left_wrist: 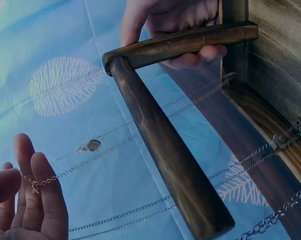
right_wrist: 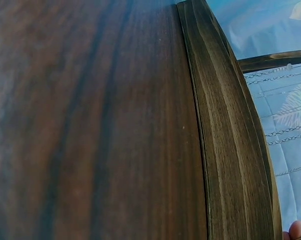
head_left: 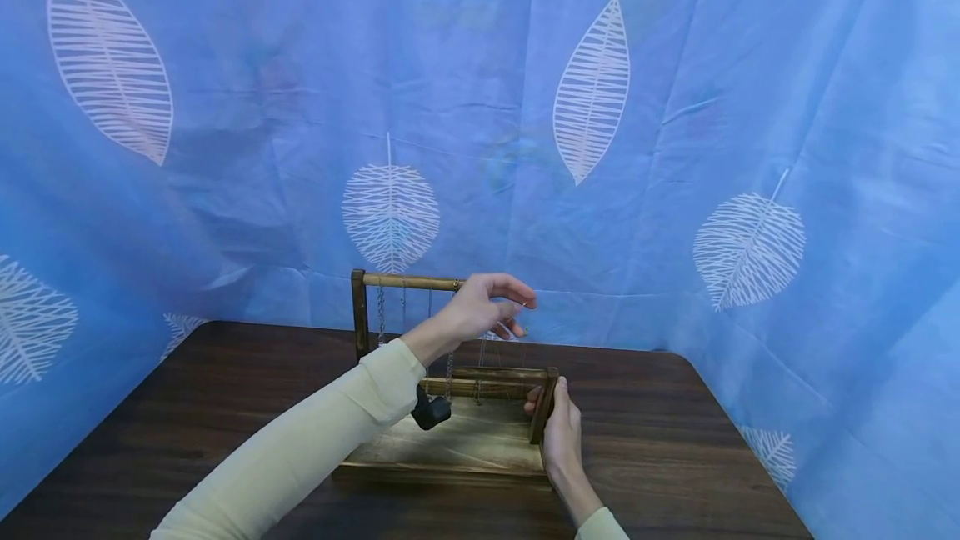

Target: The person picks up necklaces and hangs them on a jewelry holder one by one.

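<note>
A dark wooden jewelry stand [head_left: 457, 440] with crossbars and a flat base is on the table, several chains hanging from it. My left hand [head_left: 483, 307] is raised at the taller bar [head_left: 408, 282], pinching the end of a thin gold-coloured chain [left_wrist: 48, 178] between thumb and fingers. A small clasp [left_wrist: 35, 188] dangles there. Beside this chain, a round pendant [left_wrist: 93, 145] hangs on a fine chain. Low at the stand's right side, my right hand [head_left: 564, 432] grips the upright post [head_left: 543, 407], its fingertips showing on the inner side.
A black item [head_left: 431, 411], partly behind the left sleeve, is at the stand's lower bar. Thicker silver chains [left_wrist: 275, 217] hang close by. The brown table [head_left: 675, 440] reaches back to a blue leaf-patterned curtain [head_left: 480, 107].
</note>
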`<state>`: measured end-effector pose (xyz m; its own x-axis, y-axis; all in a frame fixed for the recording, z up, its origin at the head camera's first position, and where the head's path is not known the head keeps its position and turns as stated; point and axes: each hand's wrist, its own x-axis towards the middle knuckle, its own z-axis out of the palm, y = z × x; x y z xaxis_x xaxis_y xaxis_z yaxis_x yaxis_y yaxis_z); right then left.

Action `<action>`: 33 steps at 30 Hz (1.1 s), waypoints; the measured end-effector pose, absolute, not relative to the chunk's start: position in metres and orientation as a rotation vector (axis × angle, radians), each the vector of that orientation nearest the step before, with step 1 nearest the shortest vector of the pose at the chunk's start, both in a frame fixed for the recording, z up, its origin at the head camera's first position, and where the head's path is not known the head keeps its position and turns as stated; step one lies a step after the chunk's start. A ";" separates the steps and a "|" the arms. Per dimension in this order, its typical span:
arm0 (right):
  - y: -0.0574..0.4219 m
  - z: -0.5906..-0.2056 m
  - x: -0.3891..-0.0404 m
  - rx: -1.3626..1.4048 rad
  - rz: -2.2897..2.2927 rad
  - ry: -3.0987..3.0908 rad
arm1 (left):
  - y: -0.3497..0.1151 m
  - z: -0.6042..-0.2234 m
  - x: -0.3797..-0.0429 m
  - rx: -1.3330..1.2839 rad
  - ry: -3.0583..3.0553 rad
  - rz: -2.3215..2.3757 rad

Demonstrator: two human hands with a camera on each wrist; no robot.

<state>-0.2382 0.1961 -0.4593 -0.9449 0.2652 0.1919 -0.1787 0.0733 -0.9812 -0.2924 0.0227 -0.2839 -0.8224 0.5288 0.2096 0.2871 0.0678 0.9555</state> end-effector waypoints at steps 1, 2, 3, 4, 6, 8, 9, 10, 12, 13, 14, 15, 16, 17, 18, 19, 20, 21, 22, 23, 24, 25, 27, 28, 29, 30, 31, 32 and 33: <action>0.196 -0.459 -0.238 -0.083 1.935 -2.040 | 0.024 -0.284 -0.292 0.829 2.141 1.848; 0.196 -0.459 -0.238 -0.085 1.932 -2.039 | 0.025 -0.284 -0.292 0.827 2.141 1.852; 0.195 -0.459 -0.238 -0.081 1.926 -2.045 | 0.025 -0.284 -0.292 0.825 2.141 1.857; 0.195 -0.459 -0.237 -0.078 1.922 -2.049 | 0.026 -0.284 -0.292 0.825 2.141 1.862; 0.195 -0.458 -0.237 -0.073 1.913 -2.052 | 0.028 -0.285 -0.292 0.825 2.142 1.871; 0.195 -0.458 -0.236 -0.069 1.910 -2.052 | 0.030 -0.285 -0.293 0.827 2.135 1.886; 0.195 -0.458 -0.236 -0.068 1.907 -2.052 | 0.031 -0.285 -0.293 0.825 2.128 1.898; 0.195 -0.458 -0.236 -0.064 1.906 -2.050 | 0.033 -0.284 -0.294 0.822 2.121 1.911; 0.195 -0.459 -0.236 -0.060 1.906 -2.046 | 0.035 -0.283 -0.295 0.806 2.098 1.941; 0.195 -0.460 -0.236 -0.060 1.907 -2.043 | 0.036 -0.282 -0.295 0.794 2.093 1.953; 0.195 -0.460 -0.237 -0.061 1.907 -2.042 | 0.037 -0.281 -0.295 0.782 2.088 1.966; 0.195 -0.460 -0.237 -0.061 1.906 -2.043 | 0.038 -0.279 -0.295 0.764 2.088 1.974; 0.195 -0.460 -0.237 -0.061 1.908 -2.042 | 0.040 -0.278 -0.296 0.748 2.086 1.986; 0.195 -0.460 -0.237 -0.069 1.914 -2.036 | 0.041 -0.277 -0.296 0.730 2.087 1.994; 0.196 -0.460 -0.238 -0.073 1.919 -2.032 | 0.042 -0.276 -0.296 0.714 2.088 2.002; 0.196 -0.460 -0.238 -0.076 1.924 -2.031 | 0.043 -0.275 -0.297 0.701 2.090 2.010; 0.196 -0.460 -0.238 -0.078 1.927 -2.030 | 0.044 -0.275 -0.297 0.688 2.089 2.017; 0.196 -0.460 -0.238 -0.079 1.932 -2.028 | 0.045 -0.274 -0.298 0.676 2.087 2.023; 0.196 -0.460 -0.238 -0.081 1.936 -2.026 | 0.045 -0.274 -0.298 0.668 2.081 2.031; 0.196 -0.460 -0.239 -0.082 1.939 -2.025 | 0.046 -0.273 -0.298 0.659 2.079 2.034; 0.196 -0.460 -0.239 -0.078 1.940 -2.028 | 0.047 -0.273 -0.298 0.655 2.077 2.038; 0.196 -0.460 -0.239 -0.076 1.940 -2.030 | 0.047 -0.273 -0.298 0.652 2.074 2.040; 0.196 -0.461 -0.239 -0.075 1.946 -2.024 | 0.047 -0.273 -0.297 0.649 2.067 2.040; 0.196 -0.461 -0.239 -0.073 1.946 -2.023 | 0.046 -0.273 -0.297 0.653 2.061 2.041; 0.196 -0.461 -0.240 -0.071 1.949 -2.019 | 0.045 -0.273 -0.296 0.658 2.062 2.040; 0.196 -0.460 -0.240 -0.069 1.952 -2.016 | 0.043 -0.273 -0.296 0.664 2.062 2.039; 0.196 -0.460 -0.240 -0.069 1.953 -2.014 | 0.041 -0.274 -0.295 0.671 2.066 2.037; 0.196 -0.460 -0.240 -0.070 1.954 -2.014 | 0.039 -0.274 -0.295 0.679 2.074 2.031; 0.197 -0.460 -0.240 -0.071 1.954 -2.015 | 0.038 -0.274 -0.294 0.687 2.082 2.025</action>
<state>-0.2398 0.1967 -0.4601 -0.9435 0.2633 0.2011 -0.1929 0.0566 -0.9796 -0.2939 0.0376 -0.2742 -0.8825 0.4250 0.2015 0.2133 -0.0203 0.9768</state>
